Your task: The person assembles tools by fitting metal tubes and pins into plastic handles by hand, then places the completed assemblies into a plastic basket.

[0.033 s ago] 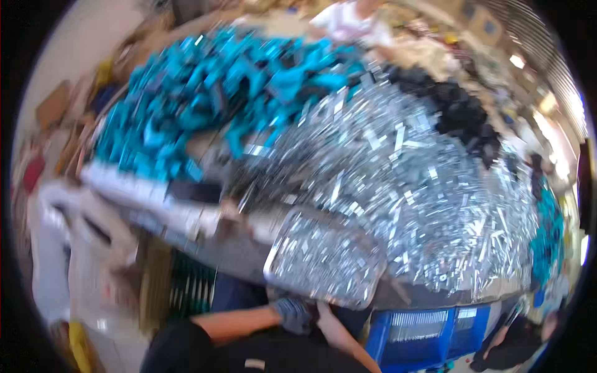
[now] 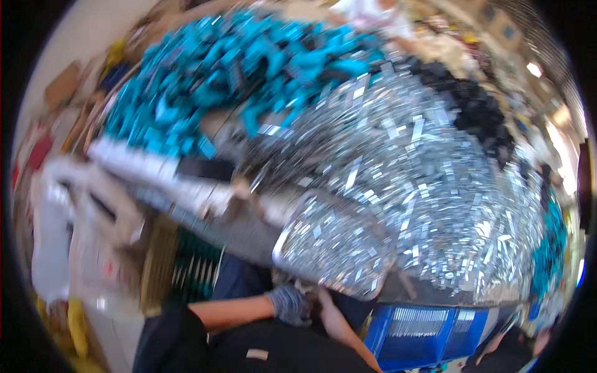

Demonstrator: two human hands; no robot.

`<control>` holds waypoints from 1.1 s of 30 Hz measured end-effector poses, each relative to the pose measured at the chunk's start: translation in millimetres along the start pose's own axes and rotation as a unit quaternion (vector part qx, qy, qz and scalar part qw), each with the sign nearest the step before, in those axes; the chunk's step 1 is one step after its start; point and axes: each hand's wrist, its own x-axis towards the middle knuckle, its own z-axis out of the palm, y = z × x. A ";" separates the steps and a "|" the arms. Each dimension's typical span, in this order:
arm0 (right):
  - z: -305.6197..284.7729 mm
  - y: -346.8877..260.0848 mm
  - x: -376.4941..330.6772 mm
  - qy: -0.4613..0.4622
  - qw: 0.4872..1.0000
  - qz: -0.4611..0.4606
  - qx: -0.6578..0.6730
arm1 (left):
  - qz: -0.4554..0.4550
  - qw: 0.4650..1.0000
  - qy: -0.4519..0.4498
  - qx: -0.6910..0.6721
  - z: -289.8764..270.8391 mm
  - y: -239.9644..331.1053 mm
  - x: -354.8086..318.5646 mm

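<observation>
My left hand (image 2: 290,304), in a grey knitted glove, is low in the middle, close to my body. Beside it on the right is my bare right hand (image 2: 324,304). Both sit just below the near edge of a pale-rimmed tray (image 2: 281,244) heaped with small shiny silver metal pieces (image 2: 333,239). Blur and overlap hide the fingers, so I cannot tell what they hold. Beyond the tray spreads a large pile of the same silver pieces (image 2: 429,205) on the table.
Teal parts (image 2: 267,68) are heaped at the far left, black parts (image 2: 472,109) at the far right. Blue crates (image 2: 416,332) stand below the table's right side. A pale plastic stool (image 2: 59,230) is at left. People are at the far side (image 2: 373,15) and lower right (image 2: 510,348).
The view has shifted, so the tray and piles appear slightly farther right and higher. My hands stay close together below the tray.
</observation>
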 end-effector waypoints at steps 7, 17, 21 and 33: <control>-57.2 55.4 106.7 0.041 0.974 0.099 0.201 | -0.087 0.876 0.424 -0.213 -12.9 36.7 -111.5; -29.5 12.3 74.5 0.101 0.977 0.087 0.165 | -0.100 0.661 0.706 -0.234 14.5 28.9 -316.4; -48.1 25.7 73.7 0.053 0.989 0.116 0.080 | -0.284 0.720 0.545 -0.322 14.2 11.3 -399.9; -36.5 35.4 62.8 0.083 0.989 0.111 -0.052 | -0.596 0.611 0.484 -0.192 297.4 -198.1 -404.8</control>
